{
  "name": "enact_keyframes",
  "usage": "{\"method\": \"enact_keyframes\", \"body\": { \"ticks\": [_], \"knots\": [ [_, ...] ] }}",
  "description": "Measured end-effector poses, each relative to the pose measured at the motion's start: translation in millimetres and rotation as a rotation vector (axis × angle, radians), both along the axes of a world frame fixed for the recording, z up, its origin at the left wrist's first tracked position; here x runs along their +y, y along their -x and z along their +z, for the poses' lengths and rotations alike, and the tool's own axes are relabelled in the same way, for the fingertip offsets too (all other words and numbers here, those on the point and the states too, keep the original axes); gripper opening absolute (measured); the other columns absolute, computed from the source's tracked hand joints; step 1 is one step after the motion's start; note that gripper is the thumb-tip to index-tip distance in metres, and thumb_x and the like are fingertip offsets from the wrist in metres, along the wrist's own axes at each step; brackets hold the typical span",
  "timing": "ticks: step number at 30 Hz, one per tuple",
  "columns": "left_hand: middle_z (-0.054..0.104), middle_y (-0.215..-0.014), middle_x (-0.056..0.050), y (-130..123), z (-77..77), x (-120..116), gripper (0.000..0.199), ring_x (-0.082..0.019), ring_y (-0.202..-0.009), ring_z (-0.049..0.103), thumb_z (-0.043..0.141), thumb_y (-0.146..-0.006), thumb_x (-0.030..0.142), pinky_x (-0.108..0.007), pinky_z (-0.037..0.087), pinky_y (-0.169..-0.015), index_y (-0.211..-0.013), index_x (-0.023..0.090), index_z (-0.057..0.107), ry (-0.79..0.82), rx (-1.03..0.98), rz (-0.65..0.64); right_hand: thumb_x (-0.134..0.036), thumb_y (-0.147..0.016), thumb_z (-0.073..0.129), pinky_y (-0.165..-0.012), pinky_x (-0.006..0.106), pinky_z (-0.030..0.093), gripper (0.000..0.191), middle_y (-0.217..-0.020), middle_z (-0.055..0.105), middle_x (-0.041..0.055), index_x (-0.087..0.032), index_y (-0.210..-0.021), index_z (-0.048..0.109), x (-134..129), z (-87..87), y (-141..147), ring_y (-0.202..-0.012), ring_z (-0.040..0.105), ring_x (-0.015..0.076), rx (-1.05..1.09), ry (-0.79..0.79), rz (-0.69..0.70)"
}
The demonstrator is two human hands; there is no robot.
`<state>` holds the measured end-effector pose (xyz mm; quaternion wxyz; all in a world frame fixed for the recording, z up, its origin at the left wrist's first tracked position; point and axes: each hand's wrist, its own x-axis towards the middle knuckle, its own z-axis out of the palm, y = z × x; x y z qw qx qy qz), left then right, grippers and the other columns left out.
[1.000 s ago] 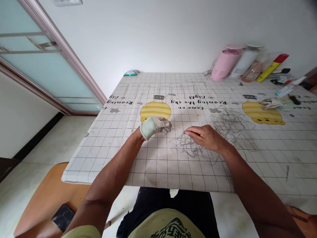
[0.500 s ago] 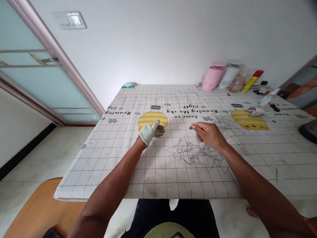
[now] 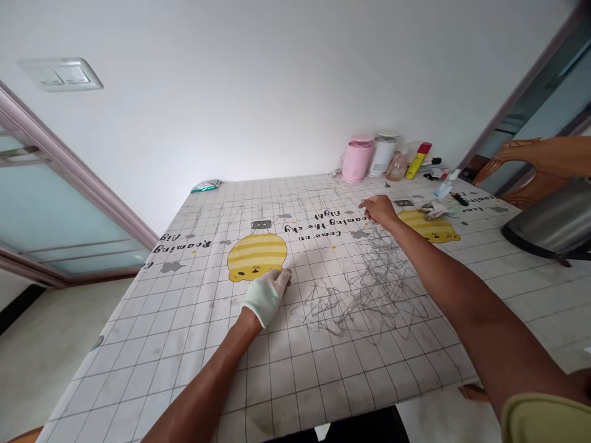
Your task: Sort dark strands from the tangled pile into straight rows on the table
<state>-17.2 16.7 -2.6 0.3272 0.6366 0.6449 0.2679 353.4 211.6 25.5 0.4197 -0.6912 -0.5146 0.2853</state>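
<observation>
A loose tangle of thin grey thread (image 3: 341, 307) is spread over the white checked tablecloth (image 3: 295, 363). My left hand (image 3: 268, 292), in a pale glove with grey fingers, is low over the yellow bear print, left of the tangle. Its thumb and fingers are closed; whatever may be between them is hidden. My right hand (image 3: 379, 209) is bare and held beyond the tangle's far end, near the printed lettering. Its fingers are curled into a pinch, and anything in it is too fine to make out.
Along the wall stand a pink cylinder (image 3: 357, 161), a white cylinder (image 3: 383, 155), a bottle (image 3: 397, 166) and a yellow-red can (image 3: 418, 161). A crumpled glove (image 3: 438, 210) and a spray bottle (image 3: 447, 184) lie right. A metal appliance (image 3: 554, 215) and wooden chair (image 3: 540, 157) are far right.
The view has swung right. My right hand has moved away from my left, farther across the table. My left hand has come nearer, and its fingers have closed.
</observation>
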Motion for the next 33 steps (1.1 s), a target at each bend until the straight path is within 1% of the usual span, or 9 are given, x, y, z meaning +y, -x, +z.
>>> {"method": "enact_keyframes", "body": {
  "ticks": [4, 9, 12, 17, 21, 25, 27, 30, 33],
  "knots": [
    [0.080, -0.087, -0.006, -5.1, 2.7, -3.9, 0.039, -0.026, -0.089, 0.074, 0.048, -0.101, 0.047, -0.034, 0.055, -0.082, -0.080, 0.026, 0.073, 0.039, 0.077, -0.005, -0.019, -0.107, 0.059, -0.036, 0.021, 0.028, 0.021, -0.049, 0.053, -0.0021, -0.010, -0.093, 0.071, 38.9, -12.0, 2.7, -0.032, 0.039, 0.0081, 0.000, 0.048, -0.018],
    [0.082, -0.098, -0.004, -9.1, 1.9, -6.5, 0.033, -0.027, -0.098, 0.074, 0.050, -0.100, 0.045, -0.036, 0.053, -0.091, -0.093, 0.027, 0.077, 0.056, 0.155, 0.003, -0.022, -0.106, 0.065, -0.040, 0.022, 0.035, 0.015, -0.056, 0.060, 0.0018, -0.011, -0.096, 0.069, 78.7, -26.1, 9.4, -0.037, 0.045, 0.0095, -0.039, 0.123, -0.031],
    [0.083, -0.104, -0.003, -9.0, -1.0, -5.1, 0.032, -0.028, -0.101, 0.075, 0.051, -0.099, 0.046, -0.036, 0.054, -0.092, -0.095, 0.029, 0.078, 0.055, 0.160, 0.001, -0.024, -0.107, 0.066, -0.042, 0.024, 0.038, 0.015, -0.058, 0.061, 0.0032, -0.011, -0.099, 0.068, 95.5, -31.8, 10.9, -0.040, 0.046, 0.0111, -0.088, 0.176, -0.038],
    [0.084, -0.101, -0.003, -8.0, -3.6, -3.0, 0.027, -0.030, -0.101, 0.076, 0.056, -0.097, 0.047, -0.039, 0.055, -0.093, -0.091, 0.032, 0.078, 0.057, 0.157, 0.008, -0.027, -0.106, 0.067, -0.051, 0.031, 0.047, 0.019, -0.061, 0.063, 0.0073, -0.009, -0.103, 0.071, 113.4, -36.7, 10.2, -0.048, 0.053, 0.0162, -0.207, 0.233, -0.026],
    [0.084, -0.099, -0.003, -8.1, -4.4, -3.1, 0.024, -0.030, -0.098, 0.076, 0.058, -0.097, 0.045, -0.040, 0.055, -0.092, -0.089, 0.033, 0.078, 0.055, 0.162, 0.001, -0.026, -0.105, 0.067, -0.065, 0.037, 0.053, 0.022, -0.067, 0.066, 0.0129, -0.005, -0.105, 0.074, 118.8, -35.8, 12.5, -0.060, 0.064, 0.0229, -0.331, 0.234, -0.013],
    [0.084, -0.100, -0.002, -9.3, -2.1, -4.1, 0.026, -0.029, -0.097, 0.076, 0.056, -0.098, 0.043, -0.038, 0.055, -0.090, -0.087, 0.033, 0.078, 0.024, 0.157, -0.034, -0.029, -0.103, 0.070, -0.075, 0.039, 0.054, 0.025, -0.073, 0.068, 0.0162, -0.004, -0.108, 0.074, 114.8, -33.2, 17.8, -0.073, 0.070, 0.0277, -0.440, 0.237, -0.008],
    [0.083, -0.099, -0.002, -10.1, 0.1, -4.4, 0.028, -0.028, -0.095, 0.076, 0.055, -0.098, 0.043, -0.037, 0.055, -0.088, -0.087, 0.033, 0.078, 0.021, 0.158, -0.045, -0.033, -0.106, 0.067, -0.076, 0.040, 0.054, 0.029, -0.074, 0.068, 0.0163, -0.005, -0.110, 0.074, 108.8, -30.3, 19.7, -0.074, 0.071, 0.0280, -0.475, 0.235, -0.009],
    [0.082, -0.095, -0.003, -11.0, 2.5, -4.2, 0.028, -0.028, -0.092, 0.074, 0.054, -0.098, 0.040, -0.037, 0.053, -0.088, -0.085, 0.031, 0.076, 0.029, 0.185, -0.047, -0.039, -0.109, 0.061, -0.080, 0.042, 0.054, 0.038, -0.074, 0.068, 0.0181, -0.003, -0.112, 0.074, 94.2, -20.8, 19.4, -0.074, 0.073, 0.0300, -0.511, 0.220, -0.025],
    [0.080, -0.090, -0.004, -11.1, 2.6, -3.7, 0.028, -0.028, -0.091, 0.073, 0.054, -0.098, 0.039, -0.036, 0.052, -0.087, -0.082, 0.029, 0.075, 0.033, 0.208, -0.049, -0.041, -0.111, 0.059, -0.081, 0.042, 0.054, 0.042, -0.072, 0.068, 0.0188, -0.002, -0.106, 0.074, 72.1, -7.2, 14.3, -0.075, 0.074, 0.0308, -0.523, 0.210, -0.029]
  ]
}}
